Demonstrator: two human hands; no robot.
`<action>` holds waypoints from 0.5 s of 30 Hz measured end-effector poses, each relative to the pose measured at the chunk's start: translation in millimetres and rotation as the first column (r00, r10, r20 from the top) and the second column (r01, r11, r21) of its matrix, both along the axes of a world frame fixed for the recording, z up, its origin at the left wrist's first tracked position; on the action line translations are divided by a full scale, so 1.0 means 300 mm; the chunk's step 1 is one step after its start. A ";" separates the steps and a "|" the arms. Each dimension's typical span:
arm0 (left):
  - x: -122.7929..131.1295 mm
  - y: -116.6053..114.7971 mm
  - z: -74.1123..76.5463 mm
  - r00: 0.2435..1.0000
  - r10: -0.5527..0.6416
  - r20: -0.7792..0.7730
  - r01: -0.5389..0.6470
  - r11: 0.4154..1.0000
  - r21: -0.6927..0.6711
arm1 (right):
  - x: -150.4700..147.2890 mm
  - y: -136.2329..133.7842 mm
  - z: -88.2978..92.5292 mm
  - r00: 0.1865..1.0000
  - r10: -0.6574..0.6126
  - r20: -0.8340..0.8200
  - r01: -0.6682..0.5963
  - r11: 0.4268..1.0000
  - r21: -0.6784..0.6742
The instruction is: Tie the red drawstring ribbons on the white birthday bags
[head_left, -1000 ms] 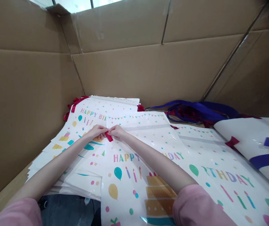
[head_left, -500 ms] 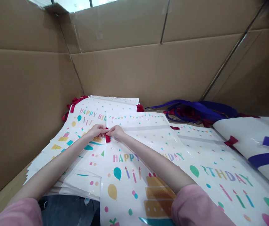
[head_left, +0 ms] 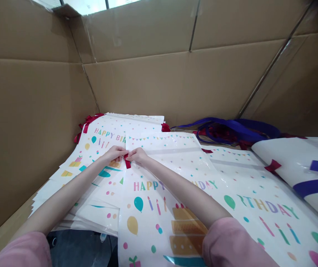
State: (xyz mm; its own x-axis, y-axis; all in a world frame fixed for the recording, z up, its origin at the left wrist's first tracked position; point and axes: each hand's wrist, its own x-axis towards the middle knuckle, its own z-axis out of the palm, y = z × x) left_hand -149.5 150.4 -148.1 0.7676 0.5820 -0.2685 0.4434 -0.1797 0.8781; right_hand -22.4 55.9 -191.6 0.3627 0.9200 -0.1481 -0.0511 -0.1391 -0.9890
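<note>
Seen from above and behind the hands, a table walled by tall brown cardboard panels (head_left: 31, 122) carries glossy white plastic gift bags printed with pastel "HAPPY BIRTHDAY" lettering, balloons, candles and cakes.

Toward the table's left edge lies a fanned stack of these flat white birthday bags (head_left: 103, 137), with dark red ribbon ends (head_left: 88, 120) poking out at its far left corner.

The left hand (head_left: 114, 153) reaches forward on a bare forearm with a pink sleeve at the near edge. Its grip is together, fingertips pinched on a short dark red ribbon tail (head_left: 127, 161) at the left side of the topmost white birthday bag (head_left: 159, 193), which lies across the middle of the table and overlaps the stack.

The right hand (head_left: 138, 155) meets the left one, nearly touching it. Its fingertips are likewise closed on the same red ribbon tail, just beside the bag's clear drawstring band, below a printed row of small coloured pennants.

Further right, another flat white birthday bag (head_left: 261, 207) runs to the near right corner. Behind it, against the far cardboard wall, sits a loose heap of dark blue and red ribbons (head_left: 231, 131). At the right edge lies a plain white bag with a blue ribbon (head_left: 314, 174) and a red ribbon end.
</note>
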 end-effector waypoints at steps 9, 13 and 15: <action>0.011 0.001 -0.004 0.997 0.013 0.081 -0.016 0.999 0.040 | 0.000 -0.024 0.034 0.990 0.042 -0.138 -0.041 0.999 0.009; 0.008 -0.006 0.017 0.998 -0.006 0.060 0.007 1.000 -0.011 | -0.002 -0.044 0.060 0.985 0.038 -0.167 -0.042 0.999 -0.020; 0.001 -0.007 0.035 0.998 -0.058 0.016 0.058 0.998 -0.039 | -0.003 -0.054 0.072 0.977 0.064 -0.201 -0.067 0.998 -0.009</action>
State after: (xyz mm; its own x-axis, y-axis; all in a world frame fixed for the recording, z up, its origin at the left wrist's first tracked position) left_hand -149.1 148.4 -137.7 0.8038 0.5255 -0.2788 0.4203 -0.1701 0.8913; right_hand -23.2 39.6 -169.9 0.2635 0.9377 -0.2264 -0.2386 -0.1640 -0.9572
